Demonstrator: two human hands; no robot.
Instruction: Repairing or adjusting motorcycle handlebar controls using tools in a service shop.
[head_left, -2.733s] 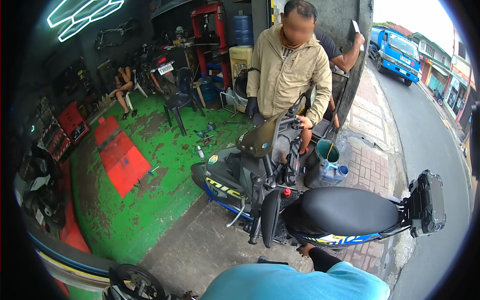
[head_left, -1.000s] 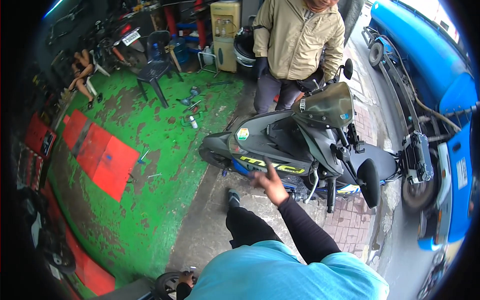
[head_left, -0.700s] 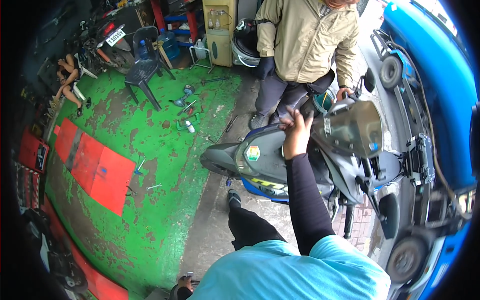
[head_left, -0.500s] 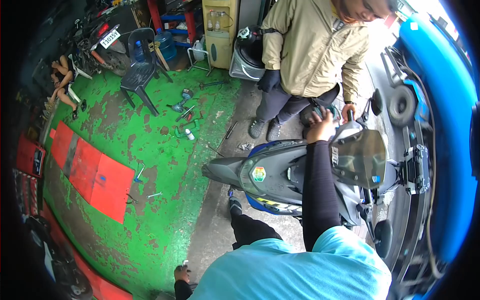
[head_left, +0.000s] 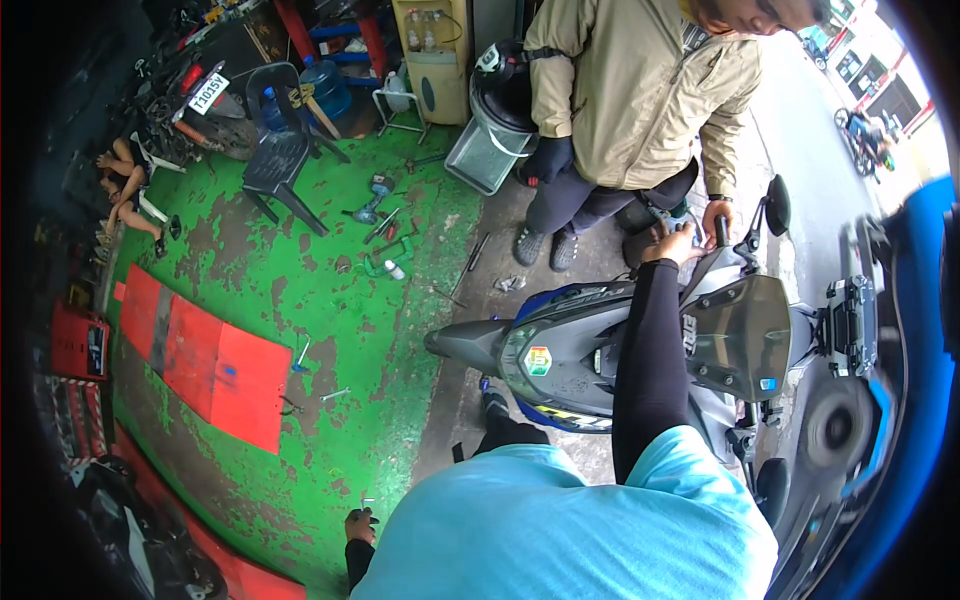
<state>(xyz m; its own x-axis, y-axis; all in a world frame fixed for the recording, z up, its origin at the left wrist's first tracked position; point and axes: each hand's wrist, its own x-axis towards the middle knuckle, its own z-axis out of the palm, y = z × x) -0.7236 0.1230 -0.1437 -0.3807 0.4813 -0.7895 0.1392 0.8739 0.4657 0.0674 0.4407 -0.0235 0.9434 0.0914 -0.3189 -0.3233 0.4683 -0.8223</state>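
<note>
My right hand [head_left: 674, 244] reaches across a dark grey and blue motor scooter [head_left: 575, 345] toward its far handlebar. Its fingers are extended, close beside the hand [head_left: 718, 222] of a person in a beige jacket [head_left: 630, 100], who grasps the handlebar grip. Nothing shows in my right hand. Low at the left, my left hand [head_left: 360, 526] hangs behind my body with its fingers curled. A small silvery piece [head_left: 369, 500] sticks out of it; its kind cannot be made out. The scooter's tinted windscreen [head_left: 742, 333] lies right of my right forearm.
Tools lie on the green floor [head_left: 300, 240], among them a cordless drill [head_left: 374, 200] and a wrench [head_left: 335, 394]. A red ramp [head_left: 205, 355], a plastic chair [head_left: 280, 165] and a grey bin [head_left: 487, 160] stand around. A blue vehicle [head_left: 915, 420] is on the road at right.
My right hand has come nearer the other person's hand, its fingers less spread. The blue vehicle has shifted down the picture, uncovering more street. The whole view has turned slightly.
</note>
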